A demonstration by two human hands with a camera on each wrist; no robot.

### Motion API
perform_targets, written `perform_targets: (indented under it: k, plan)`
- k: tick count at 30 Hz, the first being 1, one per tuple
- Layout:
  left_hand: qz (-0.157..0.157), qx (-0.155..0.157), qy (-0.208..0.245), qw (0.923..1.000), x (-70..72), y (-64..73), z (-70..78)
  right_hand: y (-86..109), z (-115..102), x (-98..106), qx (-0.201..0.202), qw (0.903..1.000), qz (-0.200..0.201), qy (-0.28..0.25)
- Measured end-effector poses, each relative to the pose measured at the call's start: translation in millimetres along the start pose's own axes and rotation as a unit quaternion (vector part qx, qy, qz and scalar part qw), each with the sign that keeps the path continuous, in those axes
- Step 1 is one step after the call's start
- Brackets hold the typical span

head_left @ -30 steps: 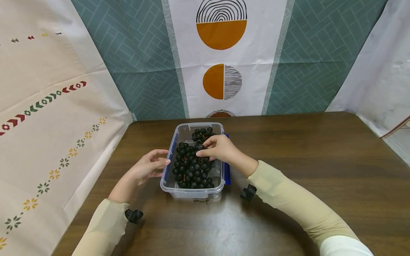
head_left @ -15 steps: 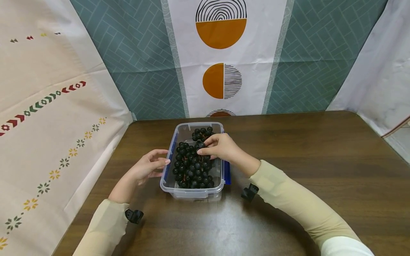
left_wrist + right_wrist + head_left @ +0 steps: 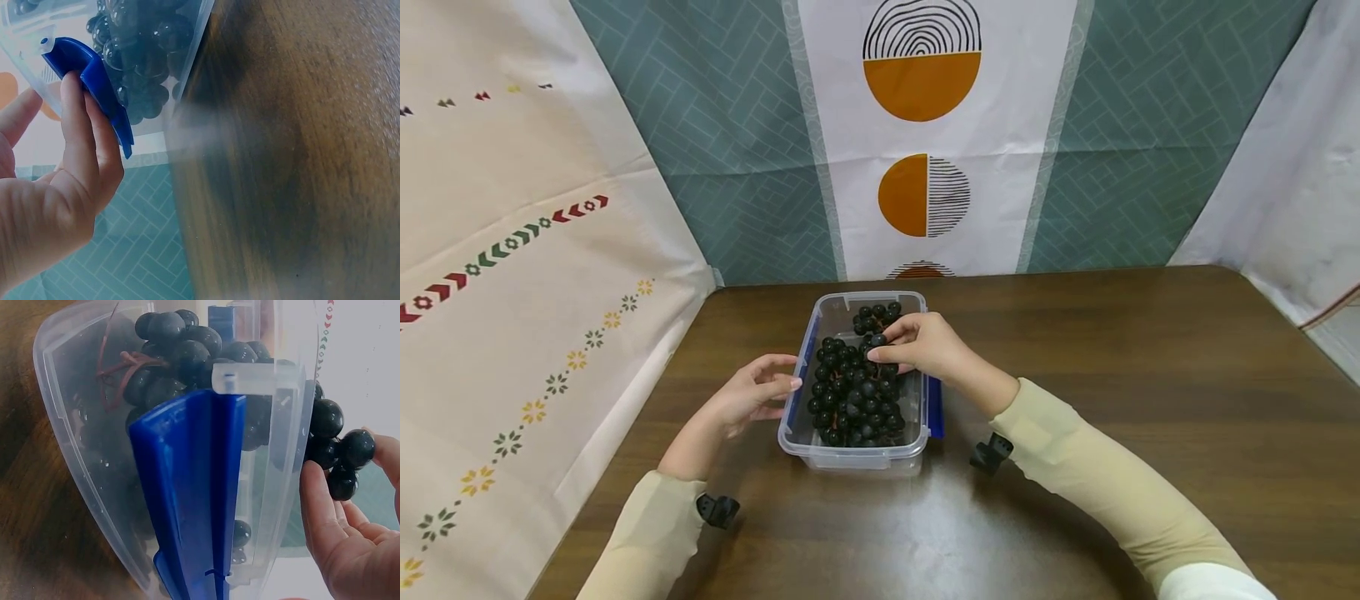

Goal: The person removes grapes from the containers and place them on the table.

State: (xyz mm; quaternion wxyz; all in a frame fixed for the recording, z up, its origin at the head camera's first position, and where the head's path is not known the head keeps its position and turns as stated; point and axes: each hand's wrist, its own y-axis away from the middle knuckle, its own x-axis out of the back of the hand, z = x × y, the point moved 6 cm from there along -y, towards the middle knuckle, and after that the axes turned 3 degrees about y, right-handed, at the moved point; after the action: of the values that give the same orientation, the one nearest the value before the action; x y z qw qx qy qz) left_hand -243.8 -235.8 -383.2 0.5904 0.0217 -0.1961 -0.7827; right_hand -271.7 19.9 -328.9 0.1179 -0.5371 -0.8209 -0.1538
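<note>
A clear plastic container with blue side latches stands on the table, its top uncovered. A large bunch of dark grapes lies inside it. My right hand reaches over the right rim and pinches grapes at the upper end of this bunch between thumb and fingers. In the right wrist view, several grapes show above the rim at the fingertips. My left hand rests against the container's left side with fairly straight fingers. Its fingertips touch a blue latch in the left wrist view.
A smaller cluster of grapes lies at the container's far end. The right-side blue latch hangs outward. Brown wooden table surrounds the container, with a patterned cloth behind and a pale cloth at the left.
My right hand has shifted slightly right and away from me with the pinched grapes, and the bunch has shifted a little with it. My left hand stays at the container's side.
</note>
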Motion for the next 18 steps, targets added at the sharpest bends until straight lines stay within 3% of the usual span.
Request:
perform_targets:
  k: [18]
  plan:
    - [-0.008,-0.008,0.002,0.9999,-0.6,0.7,0.2,0.9,-13.4,8.0,0.002,0.9999,0.012,-0.005]
